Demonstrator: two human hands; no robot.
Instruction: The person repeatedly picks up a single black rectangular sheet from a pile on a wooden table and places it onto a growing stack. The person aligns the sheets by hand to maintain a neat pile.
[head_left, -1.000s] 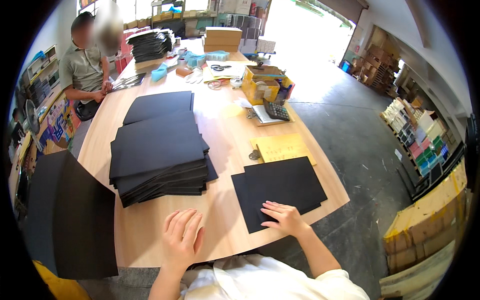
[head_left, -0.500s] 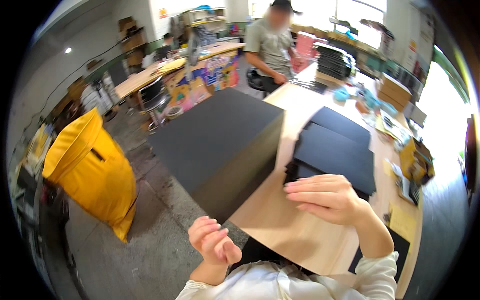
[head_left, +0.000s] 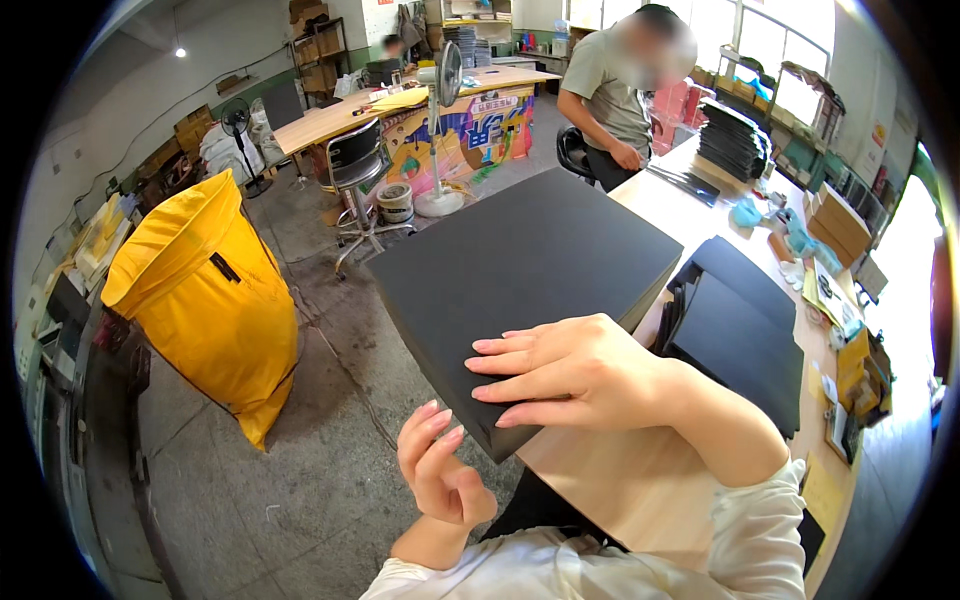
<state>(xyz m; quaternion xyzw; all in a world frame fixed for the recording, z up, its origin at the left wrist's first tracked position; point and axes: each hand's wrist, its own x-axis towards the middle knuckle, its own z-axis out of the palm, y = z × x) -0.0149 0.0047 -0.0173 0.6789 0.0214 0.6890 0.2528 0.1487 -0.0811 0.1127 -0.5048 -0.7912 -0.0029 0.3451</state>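
While right hand (head_left: 570, 370) lies flat, fingers spread, on black sheet stack (head_left: 520, 260) at frame centre, left hand (head_left: 440, 470) hovers below, loosely curled, empty; yellow bag (head_left: 200, 290) at left.

Black sheet stack (head_left: 530, 255), yellow sack (head_left: 205, 300), pale wooden table (head_left: 640, 480)

Long wooden table (head_left: 640, 480), thick black sheet stack (head_left: 520, 260) overhanging its edge, flatter black stacks (head_left: 740, 330) alongside

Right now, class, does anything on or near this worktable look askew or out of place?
Yes. The big black stack under the right hand juts past the wooden table edge, its near corner hanging over the floor. The left hand hovers beside it, apart.
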